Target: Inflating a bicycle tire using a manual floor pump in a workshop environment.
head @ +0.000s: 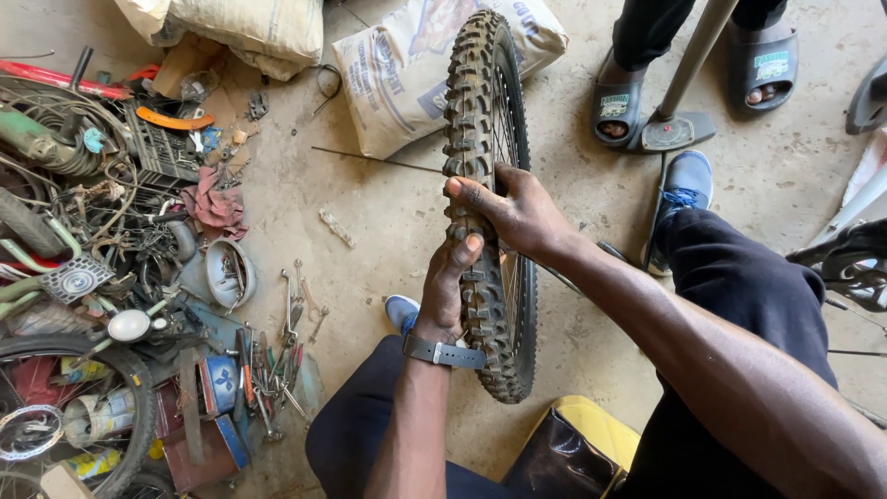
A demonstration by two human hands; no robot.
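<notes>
Sacks first — two pale woven ones, a printed sack lying bulged on the concrete and a plain sack beyond it, both shut, contents hidden. Off to my left a grey metal bowl holds a few small parts among scattered spanners and scrap. Between my knees stands the black knobby bicycle wheel, upright on the floor. My left hand, grey watch strap at the wrist, wraps the tread from below, thumb pressed on the knobs. My right hand closes over the tyre just above it — fingers curled round the rubber.
</notes>
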